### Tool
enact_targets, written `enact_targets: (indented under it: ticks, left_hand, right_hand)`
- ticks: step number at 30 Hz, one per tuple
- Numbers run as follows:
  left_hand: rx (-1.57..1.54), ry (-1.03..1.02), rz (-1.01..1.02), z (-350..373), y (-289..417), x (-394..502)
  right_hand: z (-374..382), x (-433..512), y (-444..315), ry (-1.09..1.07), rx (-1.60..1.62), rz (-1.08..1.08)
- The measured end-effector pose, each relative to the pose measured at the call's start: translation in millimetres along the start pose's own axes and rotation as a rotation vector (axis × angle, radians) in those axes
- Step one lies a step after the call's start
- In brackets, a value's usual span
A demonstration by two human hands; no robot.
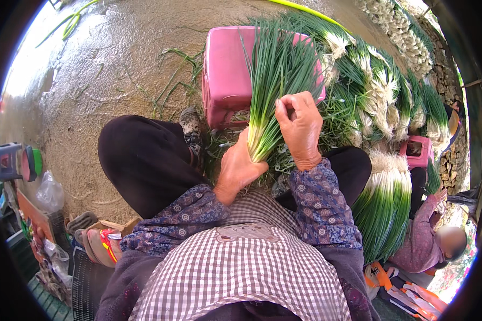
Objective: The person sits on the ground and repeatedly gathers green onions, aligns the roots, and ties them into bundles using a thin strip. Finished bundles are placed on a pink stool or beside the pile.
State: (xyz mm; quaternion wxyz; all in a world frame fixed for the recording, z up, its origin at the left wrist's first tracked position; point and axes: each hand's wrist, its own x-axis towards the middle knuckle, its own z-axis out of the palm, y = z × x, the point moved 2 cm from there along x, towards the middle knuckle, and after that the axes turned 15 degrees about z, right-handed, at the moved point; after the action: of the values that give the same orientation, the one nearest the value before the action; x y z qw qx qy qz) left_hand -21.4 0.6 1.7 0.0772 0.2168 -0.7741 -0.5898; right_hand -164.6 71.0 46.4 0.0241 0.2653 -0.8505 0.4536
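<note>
My left hand (239, 162) is closed around the lower part of a bunch of green onions (265, 92), whose long green leaves fan out away from me. Beside the bunch, on its right, my right hand (300, 122) is raised with thumb and forefinger brought together; whether a thin leaf is between them cannot be told. Under the leaves stands a pink plastic stool (229, 66). Loose leaves and trimmings (337, 116) lie around the stool and between my legs.
Bundles of green onions (379, 92) lie on the wet concrete floor (116, 72) at the right. A large bundle (385, 200) is beside my right knee. A co-worker (421, 240) sits close by at the right, near a smaller pink stool (417, 150). A yellow-green hose (305, 12) crosses behind.
</note>
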Motion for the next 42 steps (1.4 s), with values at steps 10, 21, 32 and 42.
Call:
enact_targets:
  ticks: [10, 21, 32, 42]
  left_hand:
    - [-0.033, 0.005, 0.023, 0, -8, 0]
    - [0.027, -0.025, 0.013, 0, -4, 1]
    - [-0.024, -0.003, -0.015, -2, -1, 1]
    - [-0.025, -0.008, 0.002, -1, -5, 2]
  right_hand:
    - [-113, 38, 70, 0.325, -0.654, 0.312]
    - [0, 36, -34, -0.285, -0.19, -0.258]
    - [35, 59, -7, -0.37, -0.341, -0.259]
    - [40, 66, -6, -0.409, -0.43, -0.39]
